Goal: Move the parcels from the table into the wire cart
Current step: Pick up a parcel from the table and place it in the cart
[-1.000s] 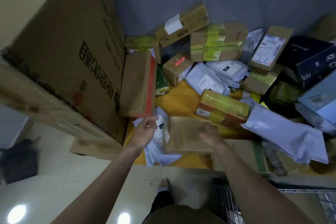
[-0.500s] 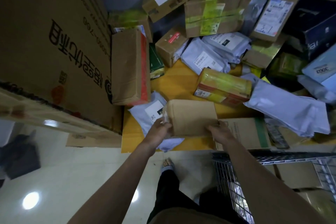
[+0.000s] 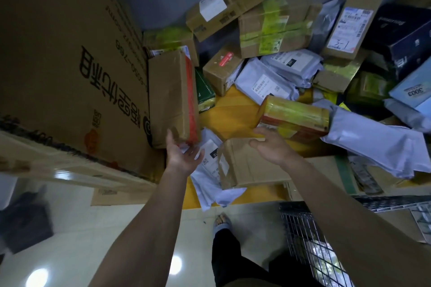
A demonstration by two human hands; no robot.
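At the near edge of a yellow-topped table (image 3: 228, 112), two bare hands reach forward over a heap of parcels. The left hand (image 3: 183, 155) is spread, palm partly up, its fingertips touching the near end of a long brown box with a red stripe (image 3: 171, 98) that stands against a very large printed carton (image 3: 70, 65) at the table's left side. The right hand (image 3: 271, 147) is also spread and holds nothing; it hovers over a flat brown padded parcel (image 3: 247, 165) lying at the near edge, and reaches toward a yellow-taped box (image 3: 296, 115) just beyond it. A grey mailer bag with a label (image 3: 207, 177) lies partly under the flat parcel and hangs over the table edge.

Further back, toward the far edge and the wall, many more cardboard boxes and grey plastic mailers are piled on one another. The wire cart (image 3: 307, 240) stands on the floor at the lower right, just beside the table. Some packages seem to lie inside it, but most of its inside is hidden.

As a judgement, the task is far from finished: most parcels remain on the table, and neither hand is carrying one now.
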